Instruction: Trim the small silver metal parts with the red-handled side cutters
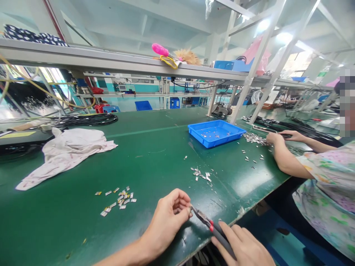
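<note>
My left hand [170,216] is at the near edge of the green table [149,147], its thumb and fingers pinched together at the tip of a pair of pliers [210,225]; what they pinch is too small to name. My right hand [244,247] is wrapped round the pliers' red and black handles. A scatter of small metal pieces [119,199] lies to the left of my left hand, and a smaller scatter [201,174] lies beyond the pliers.
A blue tray [213,133] with several metal pieces sits mid-table. A crumpled white cloth [66,149] lies at the left, black cables [85,119] behind it. A co-worker in a floral top [330,192] sits at the right, hands by another pile of pieces [253,138].
</note>
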A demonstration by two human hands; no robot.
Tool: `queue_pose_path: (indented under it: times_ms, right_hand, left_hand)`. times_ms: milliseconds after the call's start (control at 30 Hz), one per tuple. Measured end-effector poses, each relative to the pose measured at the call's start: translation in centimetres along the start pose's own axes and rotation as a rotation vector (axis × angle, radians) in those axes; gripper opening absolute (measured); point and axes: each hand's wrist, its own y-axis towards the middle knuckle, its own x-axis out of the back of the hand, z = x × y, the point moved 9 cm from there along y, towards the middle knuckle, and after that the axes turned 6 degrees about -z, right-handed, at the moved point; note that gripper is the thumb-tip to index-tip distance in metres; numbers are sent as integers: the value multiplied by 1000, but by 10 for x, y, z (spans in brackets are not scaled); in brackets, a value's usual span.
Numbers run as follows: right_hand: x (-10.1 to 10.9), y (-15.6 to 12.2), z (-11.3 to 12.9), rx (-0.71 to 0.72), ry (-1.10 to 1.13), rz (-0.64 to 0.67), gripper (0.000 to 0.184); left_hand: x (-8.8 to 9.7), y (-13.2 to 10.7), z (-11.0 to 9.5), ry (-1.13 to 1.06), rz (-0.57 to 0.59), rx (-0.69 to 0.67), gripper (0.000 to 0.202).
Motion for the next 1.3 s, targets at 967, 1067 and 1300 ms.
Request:
queue_pose_path:
  times_ms: [967,1067,1300]
  right_hand:
    - [8,11,1,-25,8,-23,33]
    - [11,12,0,-19,-14,-23,34]
    - [17,14,3,94,-182,-20,43]
  left_hand:
    - [0,-1,-1,31,-1,-12,8]
    - [-1,0,1,21,3,5,9]
    - [1,1,6,24,-2,-9,9]
